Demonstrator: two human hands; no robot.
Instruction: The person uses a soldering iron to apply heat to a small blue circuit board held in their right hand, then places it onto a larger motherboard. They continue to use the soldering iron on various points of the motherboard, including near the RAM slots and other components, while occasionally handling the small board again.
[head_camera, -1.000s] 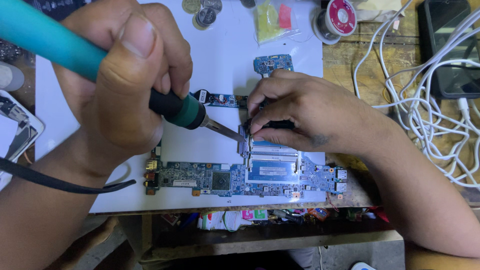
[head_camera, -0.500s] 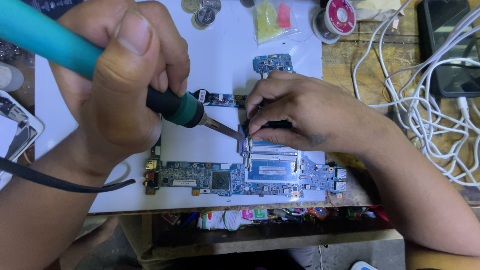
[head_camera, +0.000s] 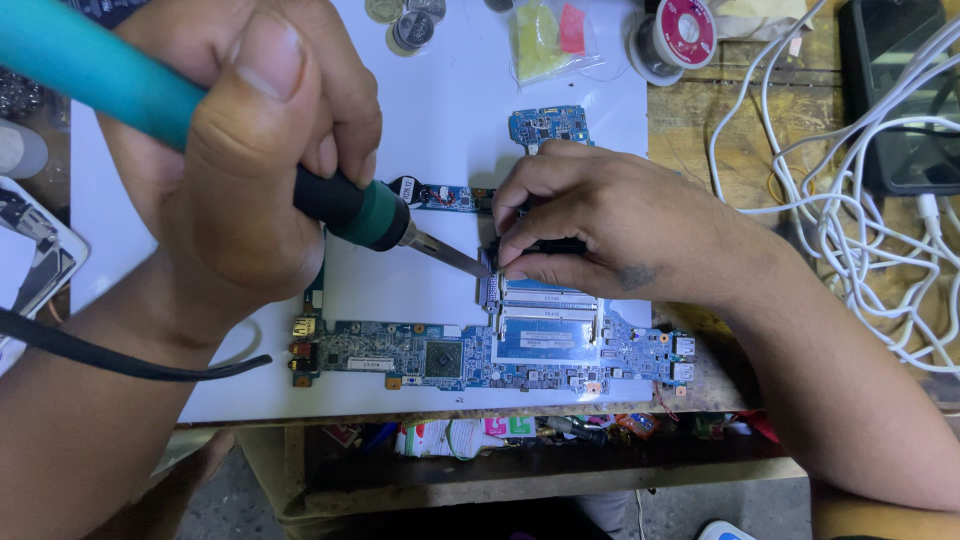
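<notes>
My left hand grips a soldering iron with a teal and black handle. Its metal tip touches the upper left corner of a blue circuit board lying on a white sheet. My right hand rests on the board right beside the tip, fingers pinched on a small black tool or part that I cannot make out. A smaller blue board lies just above my right hand, and a narrow strip board sits behind the iron.
White cables tangle at the right beside a dark device. A solder spool, coins and a small yellow bag lie at the top. A phone lies at the left. The iron's black cord crosses my left forearm.
The iron's tip and both hands have stayed almost still at the same spot on the board, with only a slight shift of the left hand.
</notes>
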